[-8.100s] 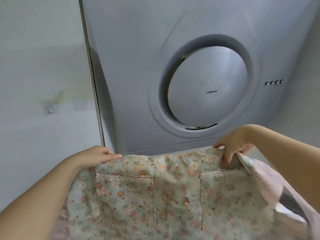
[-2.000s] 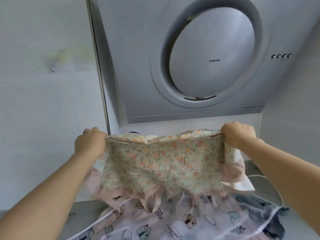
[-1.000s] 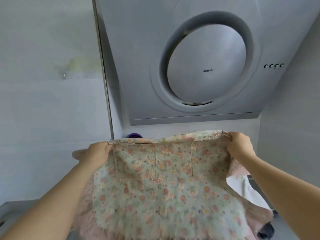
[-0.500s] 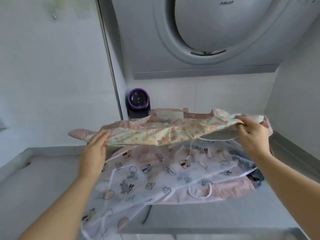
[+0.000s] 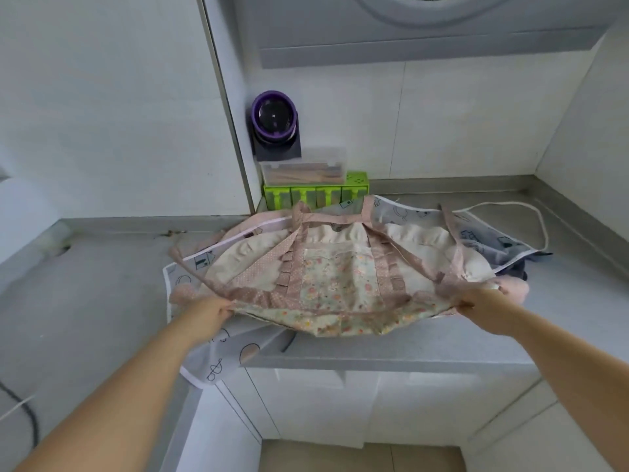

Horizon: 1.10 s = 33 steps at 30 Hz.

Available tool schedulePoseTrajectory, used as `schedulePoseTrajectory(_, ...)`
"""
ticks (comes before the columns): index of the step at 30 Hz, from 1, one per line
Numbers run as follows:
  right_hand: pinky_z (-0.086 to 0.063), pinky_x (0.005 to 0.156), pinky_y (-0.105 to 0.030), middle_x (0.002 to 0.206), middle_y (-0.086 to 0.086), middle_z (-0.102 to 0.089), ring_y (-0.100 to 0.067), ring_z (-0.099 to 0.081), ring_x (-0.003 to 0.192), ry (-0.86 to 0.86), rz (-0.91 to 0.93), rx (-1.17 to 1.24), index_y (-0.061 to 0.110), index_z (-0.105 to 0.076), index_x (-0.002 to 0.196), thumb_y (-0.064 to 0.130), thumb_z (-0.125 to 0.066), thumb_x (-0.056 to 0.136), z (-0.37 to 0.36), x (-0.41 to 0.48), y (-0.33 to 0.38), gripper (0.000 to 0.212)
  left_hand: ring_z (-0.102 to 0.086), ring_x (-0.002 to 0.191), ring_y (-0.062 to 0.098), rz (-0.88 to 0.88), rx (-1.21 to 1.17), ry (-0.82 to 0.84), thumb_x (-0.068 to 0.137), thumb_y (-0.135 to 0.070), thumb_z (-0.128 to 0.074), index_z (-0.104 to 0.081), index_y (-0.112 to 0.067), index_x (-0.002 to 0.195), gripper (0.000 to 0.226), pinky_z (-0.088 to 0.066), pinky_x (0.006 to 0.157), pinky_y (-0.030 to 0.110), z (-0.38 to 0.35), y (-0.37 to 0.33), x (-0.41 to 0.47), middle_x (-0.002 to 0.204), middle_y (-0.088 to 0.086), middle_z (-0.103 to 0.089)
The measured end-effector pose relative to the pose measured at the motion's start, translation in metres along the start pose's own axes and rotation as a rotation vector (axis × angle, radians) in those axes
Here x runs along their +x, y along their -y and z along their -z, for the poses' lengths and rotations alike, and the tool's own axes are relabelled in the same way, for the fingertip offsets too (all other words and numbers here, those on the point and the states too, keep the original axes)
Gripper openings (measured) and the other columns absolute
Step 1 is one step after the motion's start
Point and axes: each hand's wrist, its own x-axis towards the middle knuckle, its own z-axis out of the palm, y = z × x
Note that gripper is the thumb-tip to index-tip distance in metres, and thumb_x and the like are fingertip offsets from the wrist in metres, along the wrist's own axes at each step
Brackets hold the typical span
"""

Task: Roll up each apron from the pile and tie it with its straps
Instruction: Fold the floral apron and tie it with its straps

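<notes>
Head view, grey counter (image 5: 102, 284), apron (image 5: 340, 281), white walls (image 5: 119, 97)

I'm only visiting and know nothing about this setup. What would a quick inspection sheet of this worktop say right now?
Surface: grey counter, partly covered by cloth.
Job's things: floral apron spread on top of the pile, with pink straps lying across it; printed apron beneath, hanging over the counter's edge.
Clutter: purple-ringed gadget; clear box on a green organiser, by the wall.
Grippers: left hand and right hand each grip the floral apron's near edge.
Cables: white cord looped on the counter, possibly a strap; black cable at lower left.
Surroundings: extractor hood above, white cabinets below.
</notes>
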Motion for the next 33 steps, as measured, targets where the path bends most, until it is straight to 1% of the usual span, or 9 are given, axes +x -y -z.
schedulePoseTrajectory(5,-0.037,0.049,-0.018,0.089,-0.005,-0.054,-0.014,-0.061,0.057,0.341,-0.145,0.112,0.014,-0.048,0.088,0.007,-0.051,0.086,0.063,0.005,0.001,0.007,-0.068,0.093,0.014,0.250,0.071,0.398,0.100,-0.035,-0.044,-0.045,-0.018,0.128,0.032,-0.053,0.091,0.034,0.078,-0.019,0.010,0.121,0.007,-0.064)
schedulePoseTrajectory(10,-0.038,0.043,-0.016,0.066,0.001,-0.051,-0.005,-0.048,0.041,0.161,-0.163,0.006,0.008,-0.052,0.077,0.018,-0.048,0.094,0.078,0.038,0.014,0.020,-0.061,0.089,0.020,0.188,0.316,0.164,0.103,-0.032,-0.036,-0.048,-0.004,0.127,0.039,-0.044,0.066,0.026,0.098,-0.043,0.045,0.117,0.012,-0.064)
schedulePoseTrajectory(14,-0.044,0.058,-0.028,0.065,0.003,-0.051,-0.015,-0.053,0.058,0.013,-0.184,0.016,0.014,-0.003,0.152,0.035,-0.047,0.089,0.053,0.095,0.007,0.080,-0.053,0.087,0.022,0.147,0.360,-0.054,0.102,-0.034,-0.036,-0.057,-0.012,0.123,0.037,-0.044,0.075,0.029,0.077,-0.033,0.098,0.102,0.007,-0.059)
schedulePoseTrajectory(16,-0.047,0.073,-0.034,0.075,-0.001,-0.057,-0.022,-0.056,0.074,0.024,-0.189,-0.021,0.008,-0.056,0.116,0.038,-0.046,0.090,0.042,0.120,0.006,0.040,-0.053,0.099,0.024,0.127,0.399,-0.107,0.102,-0.034,-0.034,-0.058,-0.020,0.119,0.032,-0.044,0.080,0.032,0.065,-0.027,0.118,0.105,0.004,-0.060)
schedulePoseTrajectory(18,-0.047,0.071,-0.030,0.077,-0.002,-0.057,-0.020,-0.055,0.074,0.061,-0.201,0.019,0.013,-0.056,0.082,0.034,-0.044,0.094,0.033,0.132,0.010,0.027,-0.048,0.113,0.025,0.065,0.445,-0.149,0.102,-0.033,-0.032,-0.060,-0.021,0.113,0.031,-0.041,0.086,0.034,0.053,-0.026,0.135,0.111,0.005,-0.060)
schedulePoseTrajectory(21,-0.041,0.055,-0.023,0.072,0.001,-0.052,-0.016,-0.053,0.069,0.067,-0.192,-0.011,0.011,-0.055,0.083,0.029,-0.040,0.097,0.011,0.155,0.009,0.028,-0.053,0.104,0.025,-0.007,0.382,-0.137,0.102,-0.029,-0.034,-0.060,-0.018,0.110,0.029,-0.042,0.084,0.033,0.033,-0.020,0.167,0.110,0.007,-0.061)
schedulePoseTrajectory(25,-0.052,0.075,-0.028,0.103,-0.003,-0.064,-0.021,-0.059,0.088,0.035,-0.218,-0.057,0.015,-0.059,0.100,0.020,-0.038,0.098,-0.020,0.172,0.004,0.021,-0.056,0.074,0.019,0.005,0.230,-0.049,0.101,-0.029,-0.034,-0.055,-0.024,0.108,0.023,-0.043,0.066,0.030,0.002,0.001,0.191,0.088,0.003,-0.058)
schedulePoseTrajectory(29,-0.049,0.078,-0.032,0.110,-0.006,-0.064,-0.023,-0.055,0.099,-0.036,-0.271,-0.025,0.020,-0.061,0.104,0.028,-0.036,0.095,-0.032,0.175,0.003,0.028,-0.058,0.072,0.015,0.008,0.306,-0.107,0.101,-0.045,-0.027,-0.053,-0.019,0.098,0.037,-0.049,0.068,0.030,-0.016,0.006,0.197,0.078,-0.004,-0.059)
schedulePoseTrajectory(33,-0.035,0.099,-0.041,0.121,-0.007,-0.054,-0.028,-0.044,0.118,-0.125,-0.293,-0.028,0.019,-0.062,0.109,0.038,-0.036,0.095,-0.036,0.176,0.012,0.035,-0.056,0.100,0.020,-0.047,0.272,-0.164,0.101,-0.042,-0.023,-0.053,-0.020,0.112,0.039,-0.044,0.088,0.035,-0.022,-0.010,0.200,0.111,0.000,-0.058)
